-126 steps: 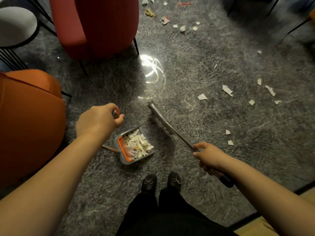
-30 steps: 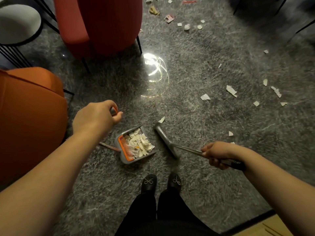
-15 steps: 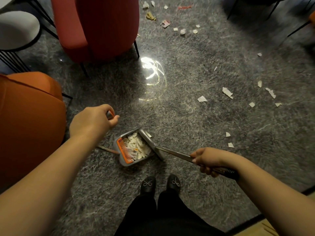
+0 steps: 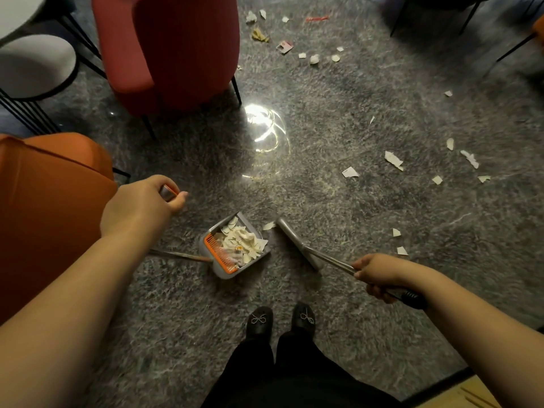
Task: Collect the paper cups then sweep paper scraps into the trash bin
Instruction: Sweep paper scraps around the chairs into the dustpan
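Observation:
A grey dustpan (image 4: 219, 270) with an orange comb edge sits on the grey carpet just ahead of my feet, filled with white paper scraps (image 4: 244, 244). My left hand (image 4: 141, 206) grips the top of the dustpan's long handle. My right hand (image 4: 375, 273) grips the broom handle. The grey broom head (image 4: 297, 242) rests on the carpet just right of the dustpan. One scrap (image 4: 268, 226) lies between the broom head and the pan. More scraps (image 4: 393, 160) are scattered on the carpet to the right and at the far top (image 4: 313, 58).
A red chair (image 4: 176, 51) stands at the top left, an orange chair (image 4: 50, 213) at the left, and a round grey stool (image 4: 32, 66) beyond it. Dark chair legs (image 4: 468, 16) show at the top right. My black shoes (image 4: 279, 320) are close behind the dustpan. A wooden floor edge (image 4: 471, 393) lies at the bottom right.
The broom head has pulled back to the right, away from the dustpan's mouth, after pushing up against it half a second ago. My left hand stays on the dustpan handle.

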Available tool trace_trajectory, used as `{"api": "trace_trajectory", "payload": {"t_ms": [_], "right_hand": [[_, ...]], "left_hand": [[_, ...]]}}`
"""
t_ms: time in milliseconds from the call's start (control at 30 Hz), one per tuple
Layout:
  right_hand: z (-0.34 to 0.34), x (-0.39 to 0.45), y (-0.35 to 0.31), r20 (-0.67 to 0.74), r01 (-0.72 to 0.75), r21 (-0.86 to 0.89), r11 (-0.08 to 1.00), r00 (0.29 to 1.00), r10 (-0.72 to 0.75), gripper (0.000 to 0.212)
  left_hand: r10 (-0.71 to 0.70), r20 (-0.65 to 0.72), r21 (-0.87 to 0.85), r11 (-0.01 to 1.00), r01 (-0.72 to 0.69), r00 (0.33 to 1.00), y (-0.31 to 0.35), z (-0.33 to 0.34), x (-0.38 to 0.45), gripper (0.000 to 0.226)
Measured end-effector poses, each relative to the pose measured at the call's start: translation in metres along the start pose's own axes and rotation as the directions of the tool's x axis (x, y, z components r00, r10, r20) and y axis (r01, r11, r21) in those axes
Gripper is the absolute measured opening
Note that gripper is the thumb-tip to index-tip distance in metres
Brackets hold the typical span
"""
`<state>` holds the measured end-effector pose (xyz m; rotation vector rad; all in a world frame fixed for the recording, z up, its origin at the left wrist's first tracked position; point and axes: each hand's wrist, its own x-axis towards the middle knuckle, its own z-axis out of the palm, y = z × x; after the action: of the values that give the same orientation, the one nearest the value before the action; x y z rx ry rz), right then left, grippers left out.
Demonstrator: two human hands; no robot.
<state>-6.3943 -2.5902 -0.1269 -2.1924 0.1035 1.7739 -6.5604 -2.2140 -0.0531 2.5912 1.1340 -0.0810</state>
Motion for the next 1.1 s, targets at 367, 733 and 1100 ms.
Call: {"api": "trace_trajectory", "payload": {"t_ms": [367, 733, 1100], "right_hand": [[-0.018, 0.015, 0.026, 0.045, -0.106, 0.24, 0.965, 0.994, 0.098, 0.025], [-0.029, 0.013, 0.047, 0.022, -0.113, 0.319, 0.941, 0.993, 0.112, 0.026], [-0.061, -0.001, 0.058, -0.095, -0.025, 0.371, 0.928, 0.993, 0.065, 0.015]], "left_hand": [[0.002, -0.076, -0.087, 0.996, -0.008, 0.997, 0.032, 0.005, 0.007, 0.022], [-0.008, -0.037, -0.039, 0.999, 0.006, 0.999, 0.109, 0.042, 0.045, 0.024], [-0.001, -0.01, -0.027, 1.0, 0.001, 1.0, 0.116, 0.031, 0.046, 0.025]]}}
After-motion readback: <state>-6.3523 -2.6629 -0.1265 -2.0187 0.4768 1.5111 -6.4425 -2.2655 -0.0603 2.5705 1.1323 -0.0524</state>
